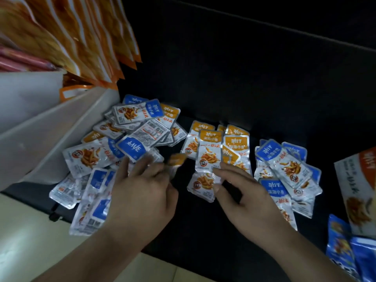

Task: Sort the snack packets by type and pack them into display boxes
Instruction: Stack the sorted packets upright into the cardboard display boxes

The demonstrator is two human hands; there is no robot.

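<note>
As left hand (142,192) pinches it, orange packet (177,159) juts past grip.

Your left hand (140,192) and right hand (246,202): bare. Left forearm (97,251) and right forearm (305,255): bare to the frame edge. Nails short.

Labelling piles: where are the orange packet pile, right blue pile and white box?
Orange packet pile (209,151), head view, top packet.
Right blue pile (284,165), head view, top packet.
White box (40,143), head view, side wall.
</note>
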